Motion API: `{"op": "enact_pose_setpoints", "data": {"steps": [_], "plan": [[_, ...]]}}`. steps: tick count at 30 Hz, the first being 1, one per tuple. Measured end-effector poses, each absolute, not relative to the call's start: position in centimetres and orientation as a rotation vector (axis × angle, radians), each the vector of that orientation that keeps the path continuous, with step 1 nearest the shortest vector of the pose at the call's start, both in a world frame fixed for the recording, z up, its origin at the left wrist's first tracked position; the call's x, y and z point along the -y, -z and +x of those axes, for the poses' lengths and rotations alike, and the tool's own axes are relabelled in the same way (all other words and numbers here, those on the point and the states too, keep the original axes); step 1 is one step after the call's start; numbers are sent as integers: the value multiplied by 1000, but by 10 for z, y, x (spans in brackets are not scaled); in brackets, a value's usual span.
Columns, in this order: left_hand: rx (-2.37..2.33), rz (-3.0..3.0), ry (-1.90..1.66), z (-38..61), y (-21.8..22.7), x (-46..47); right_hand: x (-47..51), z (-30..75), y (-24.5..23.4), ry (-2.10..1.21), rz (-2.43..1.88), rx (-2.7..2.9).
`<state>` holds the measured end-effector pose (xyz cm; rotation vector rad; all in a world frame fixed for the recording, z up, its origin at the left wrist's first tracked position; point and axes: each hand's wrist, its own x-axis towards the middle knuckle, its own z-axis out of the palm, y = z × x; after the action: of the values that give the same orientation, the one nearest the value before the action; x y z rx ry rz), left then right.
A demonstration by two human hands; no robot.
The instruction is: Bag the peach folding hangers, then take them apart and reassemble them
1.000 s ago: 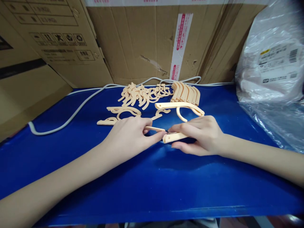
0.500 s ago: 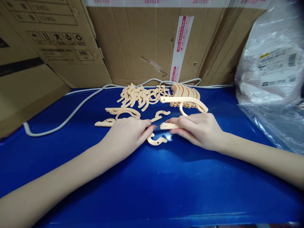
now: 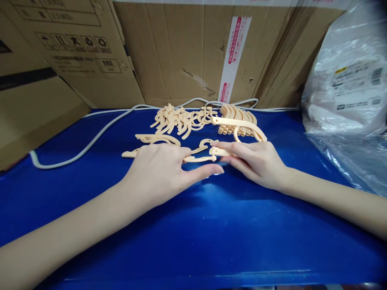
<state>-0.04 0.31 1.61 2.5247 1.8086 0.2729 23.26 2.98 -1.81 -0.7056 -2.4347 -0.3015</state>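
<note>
Pale-orange plastic parts like those of folding clothes hangers lie about my hands. My left hand point(image 3: 160, 171) grips a small hanger hook point(image 3: 200, 159) by its fingers, with the thumb stretched out below it. My right hand point(image 3: 256, 164) pinches a hanger arm point(image 3: 218, 152) whose blunt end points left, close to the hook's tip. Above the right hand shows a long curved arm point(image 3: 237, 122); whether it joins the held piece is hidden. Another hook point(image 3: 205, 145) lies just behind the two hands. Beside the left hand are hanger arms point(image 3: 157, 138), partly covered.
At the back of the blue table point(image 3: 211, 237) lie a pile of hooks point(image 3: 172, 119) and a row of stacked hanger arms point(image 3: 238, 114). A white cable point(image 3: 99, 137) runs behind them. Cardboard boxes point(image 3: 181, 48) stand behind; a plastic-wrapped bundle point(image 3: 344, 88) sits right.
The hook in my left hand has turned from hanging down to lying sideways toward the right hand's piece. My left thumb has stretched out. The right hand's piece has moved slightly up and right.
</note>
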Motion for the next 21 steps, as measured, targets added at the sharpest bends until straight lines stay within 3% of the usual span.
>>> {"op": "enact_pose_setpoints", "data": {"steps": [9,17,21], "plan": [[-1791,2536,-280,0,-16,-4,-30,233,19,240,-694,2457],[-1472,2545,-534,-3,-12,-5,-30,232,19,292,-660,2450],[-1313,2562,-497,-5,-10,-7,-30,232,20,352,-637,2458]]}}
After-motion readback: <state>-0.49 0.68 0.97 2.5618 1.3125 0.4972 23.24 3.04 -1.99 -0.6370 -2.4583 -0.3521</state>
